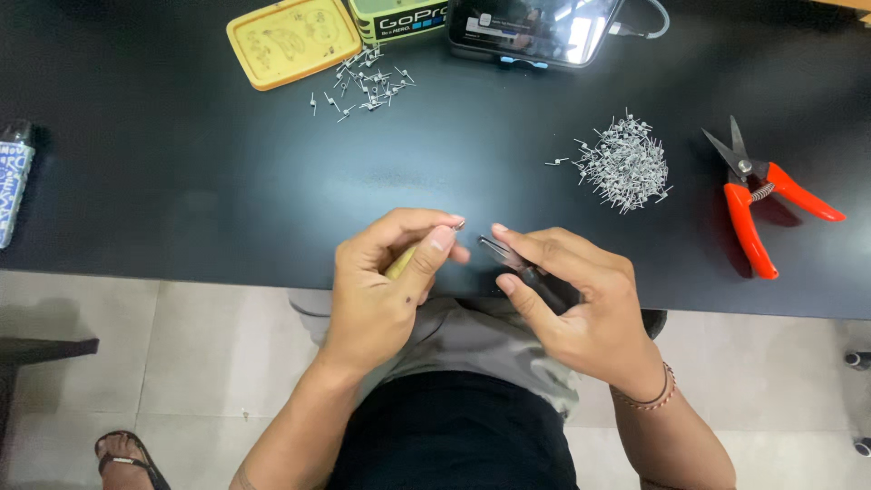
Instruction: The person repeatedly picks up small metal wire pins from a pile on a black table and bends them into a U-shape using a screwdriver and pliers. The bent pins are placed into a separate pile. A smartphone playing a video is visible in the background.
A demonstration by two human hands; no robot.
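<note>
Your left hand (386, 281) is pinching a tiny metal coil (459, 223) over the black table (181, 181) edge; your right hand (567, 299) is gripping dark tweezers (508, 256), tips just beside it.

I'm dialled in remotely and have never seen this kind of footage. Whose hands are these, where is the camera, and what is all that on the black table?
There is no machine here: a seated person works with bare hands, and the single camera sits on their head, looking down. The left hand pinches a small metal piece at its fingertips and also holds something yellowish I cannot identify. The right hand holds a slim dark tool pointed at that piece. On the black table lie a large pile of small metal coils, a smaller scatter of them, red-handled snips, a yellow lid, a green box and a phone with its cable plugged in.
</note>
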